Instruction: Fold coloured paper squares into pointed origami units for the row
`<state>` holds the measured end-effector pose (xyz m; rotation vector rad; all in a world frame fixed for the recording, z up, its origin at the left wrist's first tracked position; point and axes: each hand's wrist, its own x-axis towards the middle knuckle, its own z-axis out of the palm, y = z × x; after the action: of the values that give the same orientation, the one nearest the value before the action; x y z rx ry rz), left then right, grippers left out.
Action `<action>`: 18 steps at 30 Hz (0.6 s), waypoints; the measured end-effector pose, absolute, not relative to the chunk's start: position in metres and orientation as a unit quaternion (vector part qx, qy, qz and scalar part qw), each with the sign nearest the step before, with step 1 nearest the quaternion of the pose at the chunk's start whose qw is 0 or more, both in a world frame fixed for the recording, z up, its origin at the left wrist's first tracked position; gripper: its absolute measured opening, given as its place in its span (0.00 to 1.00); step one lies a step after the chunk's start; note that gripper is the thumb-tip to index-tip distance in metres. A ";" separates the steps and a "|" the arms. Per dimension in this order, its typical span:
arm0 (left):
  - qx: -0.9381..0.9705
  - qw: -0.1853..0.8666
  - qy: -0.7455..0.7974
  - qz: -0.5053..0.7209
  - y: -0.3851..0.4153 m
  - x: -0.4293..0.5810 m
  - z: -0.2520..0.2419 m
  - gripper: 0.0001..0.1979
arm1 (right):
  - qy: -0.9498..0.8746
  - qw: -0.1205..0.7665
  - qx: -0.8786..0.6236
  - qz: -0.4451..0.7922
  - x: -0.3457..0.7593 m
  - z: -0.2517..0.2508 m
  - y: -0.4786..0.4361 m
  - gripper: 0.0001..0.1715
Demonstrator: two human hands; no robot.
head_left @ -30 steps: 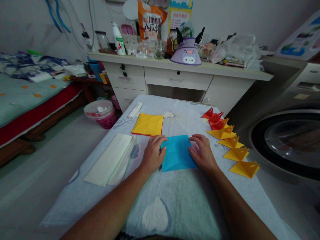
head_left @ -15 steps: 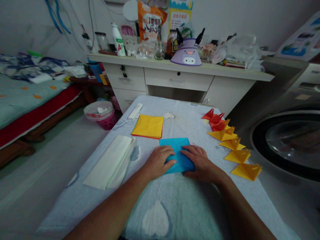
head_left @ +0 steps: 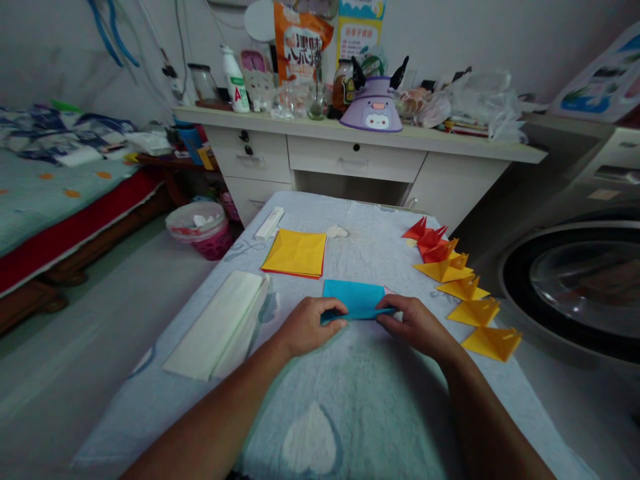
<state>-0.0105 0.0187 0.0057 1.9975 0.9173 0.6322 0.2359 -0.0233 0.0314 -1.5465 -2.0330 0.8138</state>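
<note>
A blue sheet of origami paper (head_left: 354, 297) lies in front of me, its near edge lifted and bent up toward the far side. My left hand (head_left: 316, 323) pinches that edge at its left end between thumb and fingers. At the right end my right hand (head_left: 404, 316) grips the same edge in a like pinch. A bit of pink paper shows beside the right fingers. Beyond the left hand lies a stack of square paper (head_left: 295, 252), yellow on top with red beneath.
Folded red paper pieces (head_left: 434, 244) and several folded yellow ones (head_left: 475, 312) line the table's right side. A folded pale cloth or paper (head_left: 220, 327) lies left, near a small white box (head_left: 270, 223). A pink bin (head_left: 200, 230) stands on the floor.
Both hands lay on the flat blue paper before. Now they pinch its near edge and have raised it, so the sheet looks shorter from front to back.
</note>
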 end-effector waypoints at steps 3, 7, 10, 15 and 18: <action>0.753 0.471 0.360 0.286 0.020 -0.013 0.011 0.09 | -0.712 0.257 -0.559 0.340 0.239 0.028 -0.024 0.07; 0.706 0.530 0.356 0.305 0.024 -0.014 0.010 0.16 | -0.662 0.298 -0.553 0.409 0.244 0.018 -0.022 0.06; 0.689 0.521 0.394 0.314 0.028 -0.012 0.002 0.16 | -0.637 0.315 -0.543 0.447 0.245 0.012 -0.021 0.11; 0.693 0.457 0.451 0.329 0.030 -0.007 -0.011 0.20 | -0.652 0.308 -0.567 0.397 0.245 0.005 -0.018 0.18; 0.712 0.404 0.481 0.315 0.030 -0.003 -0.010 0.24 | -0.677 0.292 -0.615 0.280 0.244 -0.001 -0.015 0.20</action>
<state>-0.0034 0.0304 -0.0102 1.7971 1.2152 0.7946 0.2437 -0.0146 -0.0007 -1.6399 -1.8044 0.7460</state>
